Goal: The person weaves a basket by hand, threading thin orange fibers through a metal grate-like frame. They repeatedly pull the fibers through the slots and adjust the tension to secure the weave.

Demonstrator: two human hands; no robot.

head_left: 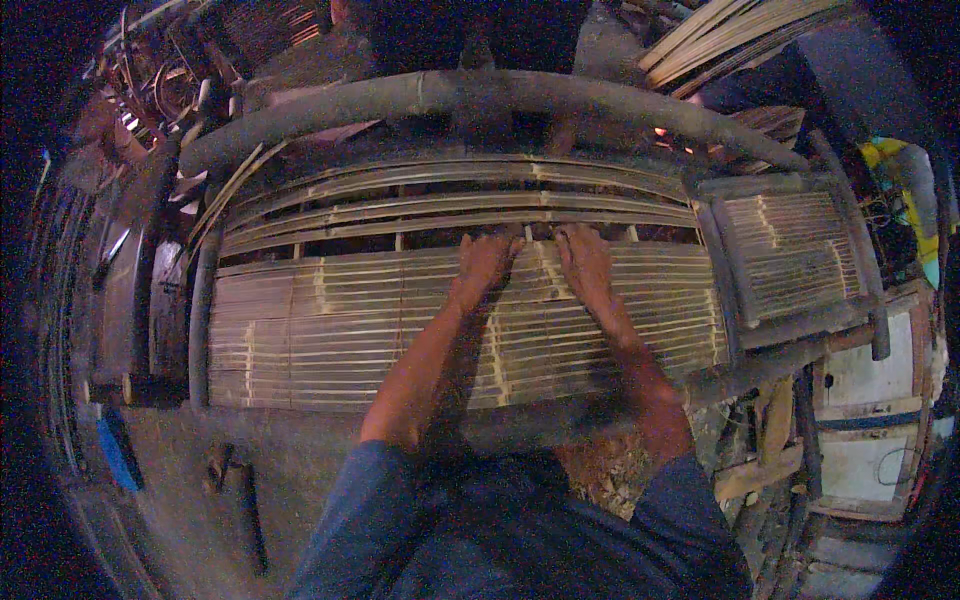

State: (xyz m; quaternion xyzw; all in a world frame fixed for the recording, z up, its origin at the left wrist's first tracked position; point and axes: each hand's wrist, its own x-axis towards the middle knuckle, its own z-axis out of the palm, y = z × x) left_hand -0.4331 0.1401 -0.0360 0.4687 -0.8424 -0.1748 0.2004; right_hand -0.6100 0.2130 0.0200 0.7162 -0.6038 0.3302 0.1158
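Observation:
A bamboo bench frame with a thick round pole (420,95) along its far side lies before me. Close-set bamboo slats (400,340) cover the near part of its seat. My left hand (487,265) is closed on the far edge of these slats, its fingers curled over a slat. Just to its right, my right hand (586,262) grips the same edge, knuckles up. Beyond both hands, several loose bamboo strips (450,205) run lengthwise with dark gaps between them. Short crosspieces (398,242) show in the gap under the strips. The undersides of my fingers are hidden.
A smaller slatted panel (790,250) adjoins the bench at right. Bundled bamboo strips (735,35) lie at the back right. A white cabinet (870,370) stands at the lower right. Below the bench at left are a dark post-like piece (243,510) and a blue object (117,453).

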